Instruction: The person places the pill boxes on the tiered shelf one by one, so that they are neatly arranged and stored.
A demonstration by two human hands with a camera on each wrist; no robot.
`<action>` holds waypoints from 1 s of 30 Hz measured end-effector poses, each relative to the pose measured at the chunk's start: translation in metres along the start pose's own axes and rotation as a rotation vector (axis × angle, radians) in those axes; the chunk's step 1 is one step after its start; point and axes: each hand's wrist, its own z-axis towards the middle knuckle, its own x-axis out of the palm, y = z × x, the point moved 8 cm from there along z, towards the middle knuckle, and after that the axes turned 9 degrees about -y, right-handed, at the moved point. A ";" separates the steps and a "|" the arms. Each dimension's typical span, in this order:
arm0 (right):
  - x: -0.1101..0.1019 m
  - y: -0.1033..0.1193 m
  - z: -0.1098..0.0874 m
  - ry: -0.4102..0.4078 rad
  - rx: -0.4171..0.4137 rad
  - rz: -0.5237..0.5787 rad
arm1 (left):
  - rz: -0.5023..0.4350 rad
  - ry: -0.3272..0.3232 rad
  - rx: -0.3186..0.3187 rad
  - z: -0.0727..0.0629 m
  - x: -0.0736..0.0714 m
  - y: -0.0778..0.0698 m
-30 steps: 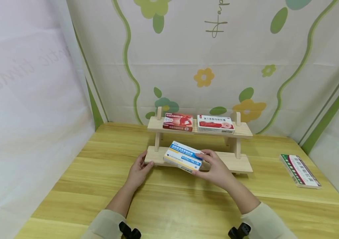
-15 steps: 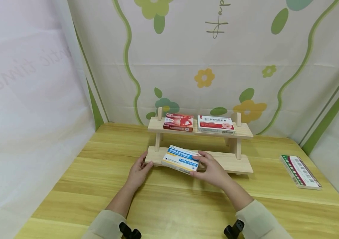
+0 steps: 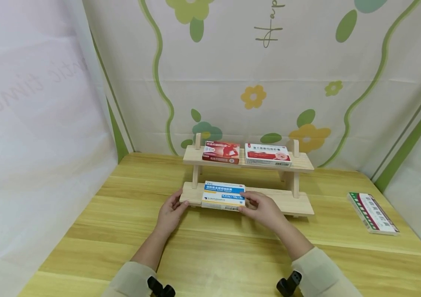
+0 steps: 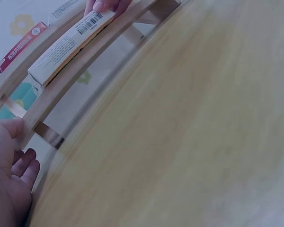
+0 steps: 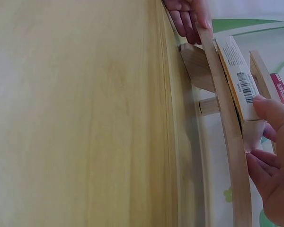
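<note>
A two-tier wooden shelf [image 3: 281,202] stands on the table. My left hand [image 3: 171,212] holds the left end of its lower board, thumb at the board's edge and fingers lower down in the left wrist view. On the left part of that board is a white medicine box [image 3: 223,196] with blue and yellow bands, lying square to the front edge. My right hand [image 3: 264,210] pinches the box by its right end; the right wrist view shows the thumb on the barcode side of the box [image 5: 239,75].
The upper board carries a red medicine box [image 3: 220,152] on the left and a white-and-red medicine box [image 3: 267,154] on the right. Another box with green and dark red stripes [image 3: 373,213] lies at the table's right. Behind the shelf hangs a flowered cloth [image 3: 210,62].
My right hand has brought the blue-banded medicine box down and slightly left onto the lower board, turning it from slanted to straight. The left hand has stayed at the shelf's end.
</note>
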 end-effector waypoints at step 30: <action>-0.041 -0.038 -0.021 -0.141 0.060 -0.008 | -0.013 -0.046 0.030 0.002 -0.004 -0.002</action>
